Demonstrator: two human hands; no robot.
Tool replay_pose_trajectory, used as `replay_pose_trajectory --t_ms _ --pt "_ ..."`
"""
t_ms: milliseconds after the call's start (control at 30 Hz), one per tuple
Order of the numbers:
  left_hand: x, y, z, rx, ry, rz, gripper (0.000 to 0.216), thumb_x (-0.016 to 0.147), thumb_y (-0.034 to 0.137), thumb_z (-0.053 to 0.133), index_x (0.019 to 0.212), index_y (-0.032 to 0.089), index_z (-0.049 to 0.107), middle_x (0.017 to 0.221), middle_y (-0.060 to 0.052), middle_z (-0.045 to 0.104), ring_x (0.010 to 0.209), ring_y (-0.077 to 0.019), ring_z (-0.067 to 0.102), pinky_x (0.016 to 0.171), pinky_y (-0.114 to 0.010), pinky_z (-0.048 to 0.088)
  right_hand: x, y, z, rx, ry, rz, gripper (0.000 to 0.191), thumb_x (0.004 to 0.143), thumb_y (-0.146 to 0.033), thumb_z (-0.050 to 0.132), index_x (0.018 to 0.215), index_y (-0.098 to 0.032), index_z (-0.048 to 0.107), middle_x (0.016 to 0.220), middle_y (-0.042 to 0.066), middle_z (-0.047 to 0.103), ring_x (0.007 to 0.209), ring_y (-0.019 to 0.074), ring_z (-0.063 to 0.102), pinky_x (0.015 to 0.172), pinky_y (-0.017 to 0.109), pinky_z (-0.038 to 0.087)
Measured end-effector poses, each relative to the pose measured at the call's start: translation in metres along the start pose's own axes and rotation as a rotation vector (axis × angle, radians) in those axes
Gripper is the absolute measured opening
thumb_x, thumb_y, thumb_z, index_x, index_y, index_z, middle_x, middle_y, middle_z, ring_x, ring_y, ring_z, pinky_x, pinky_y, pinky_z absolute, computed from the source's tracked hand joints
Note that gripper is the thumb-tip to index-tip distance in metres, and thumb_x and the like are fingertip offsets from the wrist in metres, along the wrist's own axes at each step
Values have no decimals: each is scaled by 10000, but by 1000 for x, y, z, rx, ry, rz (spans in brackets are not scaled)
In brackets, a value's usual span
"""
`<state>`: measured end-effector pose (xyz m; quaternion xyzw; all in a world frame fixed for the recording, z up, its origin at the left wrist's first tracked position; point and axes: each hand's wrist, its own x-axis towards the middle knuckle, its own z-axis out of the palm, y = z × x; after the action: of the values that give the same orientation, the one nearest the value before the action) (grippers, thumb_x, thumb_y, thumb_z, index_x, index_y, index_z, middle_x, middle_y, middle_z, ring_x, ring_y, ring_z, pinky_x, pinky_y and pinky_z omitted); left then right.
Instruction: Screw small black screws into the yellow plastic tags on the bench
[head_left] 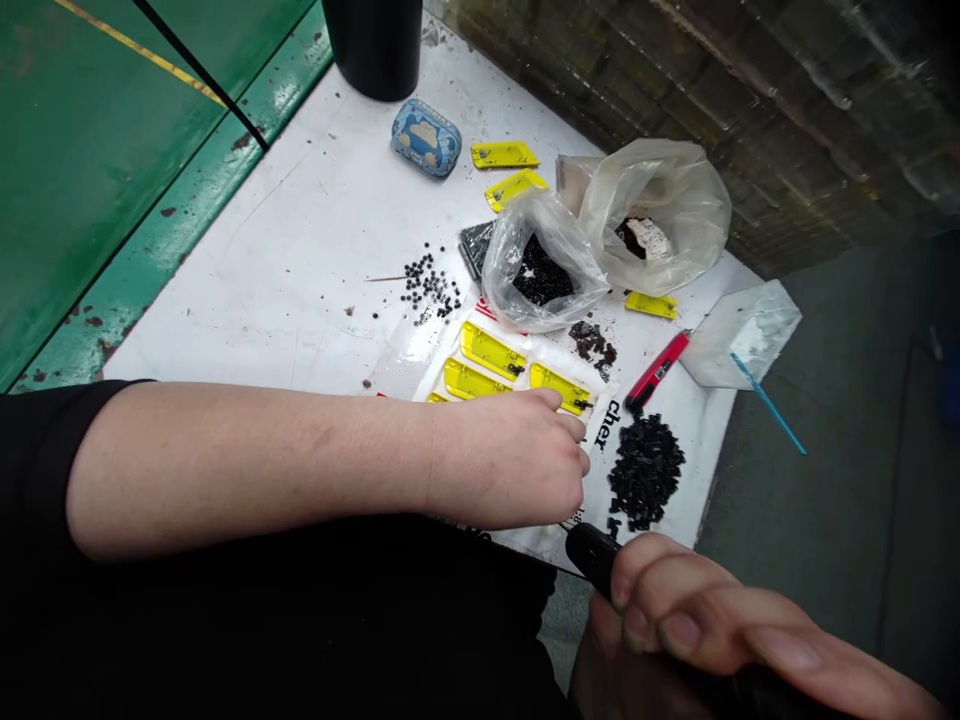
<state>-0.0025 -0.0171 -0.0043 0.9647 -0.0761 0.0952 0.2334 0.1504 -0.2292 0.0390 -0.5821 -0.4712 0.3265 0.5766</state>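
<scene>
My left hand (517, 460) reaches across the white sheet (300, 250), fingers curled together and resting by a yellow plastic piece (562, 388). What its fingertips pinch, if anything, is hidden. My right hand (697, 610) sits at the bottom right, fingers wrapped round a black tool (592, 555) whose tip points toward my left hand. Two more yellow pieces (491, 350) lie just above my left hand. A heap of small black parts (645, 470) lies right of my left hand.
Two clear plastic bags (660, 200) hold black parts. A red-handled knife (660, 368), scattered black beads (431, 285), loose yellow pieces (504, 155), a blue case (426, 137), a black cylinder (375, 45) and a white packet (742, 330) lie about. Green floor (90, 150) at left.
</scene>
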Motion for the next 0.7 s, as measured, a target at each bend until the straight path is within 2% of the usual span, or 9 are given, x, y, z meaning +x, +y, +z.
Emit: replay_pose_trajectory --t_ms 100,200,267,367,500,700 --pt "-1 -1 3 14 16 9 156 848 175 856 738 247 773 865 -67 782 906 -272 647 727 -430 333 8 -3 21 -27 23 -23 197 989 -404 801 1170 -342 753 771 5 650 613 213 603 618 457 580" --pt "-1 -1 2 31 7 15 152 852 184 861 744 247 776 859 -58 775 911 -270 646 745 -433 347 16 -1 49 39 348 -132 273 979 -498 803 1145 -295 726 726 -21 607 547 185 546 529 391 487" --pt "-1 -1 -1 50 -15 14 145 863 194 856 751 246 779 862 -54 772 919 -271 648 762 -440 364 22 -1 63 107 409 -113 328 966 -539 806 1136 -275 711 700 -43 580 521 154 509 530 358 456" --pt "-1 0 -7 75 -51 28 138 887 203 833 764 239 779 891 -51 772 925 -270 652 772 -450 387 35 -7 66 181 396 -133 341 951 -521 810 1139 -253 712 698 -50 589 518 133 498 530 326 441" --pt "-1 0 -11 101 -81 70 151 900 225 816 757 234 770 903 -46 762 940 -269 656 792 -452 424 62 -16 49 193 330 -206 345 925 -434 853 1172 -220 742 723 -22 652 549 143 556 542 327 481" --pt "-1 -1 -11 100 -99 97 223 905 370 856 762 229 759 900 -45 748 940 -271 651 759 -433 456 123 -14 33 158 228 -145 335 899 -390 912 1156 -235 763 739 -20 676 567 141 605 561 310 488"
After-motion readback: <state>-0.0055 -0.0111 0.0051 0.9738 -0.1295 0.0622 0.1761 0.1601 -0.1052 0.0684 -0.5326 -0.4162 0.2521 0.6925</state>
